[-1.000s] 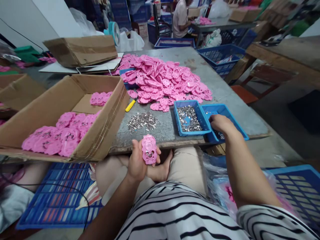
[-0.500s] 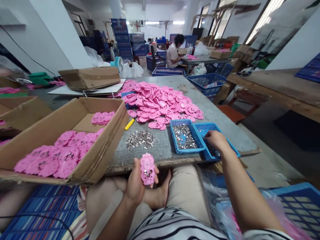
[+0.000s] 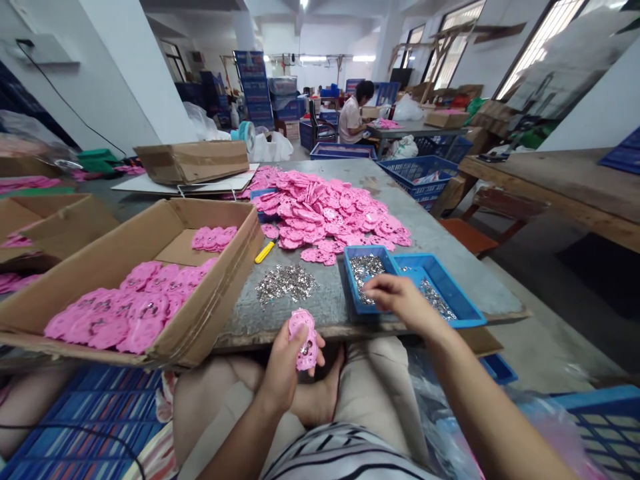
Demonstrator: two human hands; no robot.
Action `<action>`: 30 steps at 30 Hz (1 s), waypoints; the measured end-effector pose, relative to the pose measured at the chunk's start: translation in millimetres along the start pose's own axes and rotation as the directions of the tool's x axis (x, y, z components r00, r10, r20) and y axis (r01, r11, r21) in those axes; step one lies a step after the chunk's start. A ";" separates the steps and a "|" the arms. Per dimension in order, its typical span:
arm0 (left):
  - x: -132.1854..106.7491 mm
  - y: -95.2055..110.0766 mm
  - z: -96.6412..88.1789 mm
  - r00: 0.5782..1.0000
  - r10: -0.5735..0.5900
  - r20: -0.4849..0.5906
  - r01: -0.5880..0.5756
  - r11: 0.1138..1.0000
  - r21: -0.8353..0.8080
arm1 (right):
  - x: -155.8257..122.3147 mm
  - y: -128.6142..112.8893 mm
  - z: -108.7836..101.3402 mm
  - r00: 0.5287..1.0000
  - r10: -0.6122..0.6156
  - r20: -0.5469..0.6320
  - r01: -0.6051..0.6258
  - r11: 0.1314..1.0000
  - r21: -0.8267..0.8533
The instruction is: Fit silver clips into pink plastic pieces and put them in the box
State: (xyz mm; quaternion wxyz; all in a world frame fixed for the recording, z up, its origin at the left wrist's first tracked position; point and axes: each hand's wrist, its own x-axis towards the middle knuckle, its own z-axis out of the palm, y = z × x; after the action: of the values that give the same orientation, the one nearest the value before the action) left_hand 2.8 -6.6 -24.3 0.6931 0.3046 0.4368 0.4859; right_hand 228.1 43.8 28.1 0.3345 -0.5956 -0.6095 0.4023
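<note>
My left hand (image 3: pixel 286 363) is closed round a pink plastic part (image 3: pixel 303 339) held just below the table's front edge, above my lap. My right hand (image 3: pixel 396 297) hovers over the near edge of the left blue tray (image 3: pixel 353 288), its fingertips pinched together on something too small to make out. Both blue trays hold small silver metal pieces; the right blue tray (image 3: pixel 453 283) lies just beyond my right wrist. A loose pile of silver pieces (image 3: pixel 286 281) lies on the table, up and left of the pink part.
A big heap of pink parts (image 3: pixel 330 215) covers the table's middle. An open cardboard box (image 3: pixel 125 283) with more pink parts sits at the left, a yellow knife (image 3: pixel 265 251) beside it. Blue crates stand on the floor. Another person (image 3: pixel 353 120) sits at a far table.
My right hand has left the right blue tray and moved left toward the pink part, fingers pinched. The left hand has tilted the pink part slightly. The camera has tipped upward.
</note>
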 end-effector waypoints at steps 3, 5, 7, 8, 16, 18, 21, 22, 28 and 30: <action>2.2 -4.7 3.6 0.997 0.050 -0.061 -0.047 0.998 0.044 | -7.5 -10.5 47.2 0.960 -0.143 0.243 0.146 0.989 0.007; 4.5 -9.6 1.7 0.989 0.072 -0.127 -0.064 0.996 0.063 | -10.6 -11.9 69.0 0.925 -0.221 0.309 0.253 0.965 -0.067; 7.1 -15.7 -3.3 0.980 0.089 -0.179 -0.075 0.994 0.085 | -12.5 -10.9 81.7 0.902 -0.259 0.345 0.322 0.936 -0.139; 8.4 -18.8 -6.2 0.976 0.097 -0.194 -0.080 0.992 0.095 | -13.2 -10.3 85.4 0.898 -0.262 0.354 0.336 0.927 -0.168; 10.0 -17.1 -6.1 0.971 0.071 -0.227 -0.040 0.990 0.138 | -14.2 -10.5 90.4 0.910 -0.170 0.377 0.306 0.890 -0.337; 9.0 -13.6 -3.0 0.971 0.061 -0.231 -0.026 0.988 0.151 | -13.4 -9.9 90.5 0.910 -0.172 0.377 0.315 0.879 -0.359; 8.2 -13.7 -2.3 0.967 0.063 -0.246 -0.025 0.987 0.157 | -12.6 -8.4 92.0 0.912 -0.175 0.371 0.316 0.876 -0.365; 8.2 -14.9 -3.1 0.965 0.067 -0.253 -0.028 0.988 0.155 | -12.4 -8.1 92.9 0.912 -0.175 0.370 0.316 0.876 -0.363; 8.8 -20.7 -8.1 0.956 0.095 -0.276 -0.050 0.985 0.163 | -10.7 -12.5 96.7 0.910 -0.131 0.394 0.284 0.889 -0.360; 9.0 -20.2 -8.4 0.955 0.104 -0.278 -0.054 0.982 0.181 | -9.2 -14.6 96.3 0.909 -0.104 0.403 0.268 0.887 -0.376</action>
State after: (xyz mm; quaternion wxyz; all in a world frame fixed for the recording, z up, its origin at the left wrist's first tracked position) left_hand 4.8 -5.1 -47.9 0.5740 0.3068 0.5598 0.5128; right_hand 136.6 26.2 -1.9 0.1136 -0.5043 -0.7894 0.3310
